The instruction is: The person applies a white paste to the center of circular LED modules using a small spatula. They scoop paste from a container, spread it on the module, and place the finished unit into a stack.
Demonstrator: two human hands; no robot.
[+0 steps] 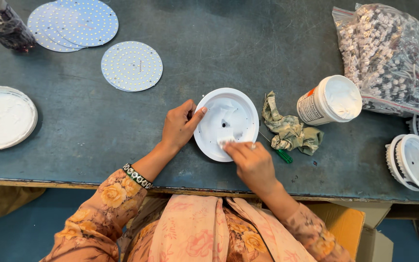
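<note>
Workbench [209, 43], grey-green, seen from above. White round dish [226, 123] lies flat near the front edge, smeared inside with white paste. Left hand [180, 125], fingers loosely curled, steadies the dish's left rim with thumb and fingertips. Right hand [253, 162], fingers pinched together, presses something small and white against the dish's lower inside; what it is cannot be told.

Risks, as judged: paste may spread unevenly or clog the small centre hole if pressure wanders; the dish may skid if the left hand slackens; the open paste jar [330, 99], lying on its side, may roll or spill.

Count: dotted round boards [132, 66], three visible; paste jar, one; crumpled rag [289, 128], one; green-handled screwdriver [280, 153], one; bag of small parts [386, 58], one; white paste-filled plate [3, 116], one; ribbed white housings [413, 162], at least two.
</note>
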